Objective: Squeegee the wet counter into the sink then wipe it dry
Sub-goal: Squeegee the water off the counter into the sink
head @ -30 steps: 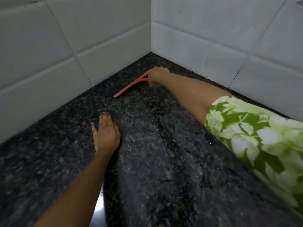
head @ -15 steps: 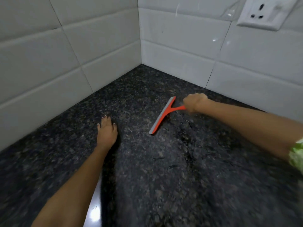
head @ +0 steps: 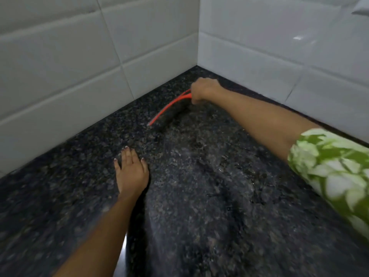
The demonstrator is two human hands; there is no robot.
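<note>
An orange squeegee (head: 169,106) lies with its blade on the dark speckled granite counter (head: 199,196), close to the corner where the two tiled walls meet. My right hand (head: 203,89) is shut on its handle, arm stretched out toward the corner. Streaks of water glisten on the counter in front of the blade and toward me. My left hand (head: 130,170) rests flat on the counter nearer to me, fingers spread, holding nothing. No sink is in view.
White tiled walls (head: 79,66) close off the counter on the left and at the back. A corner of a wall socket (head: 361,7) shows at the top right. My right sleeve (head: 335,170) is green and white.
My right hand has pushed the squeegee from the middle of the counter back toward the wall corner. My left hand has stayed flat in place.
</note>
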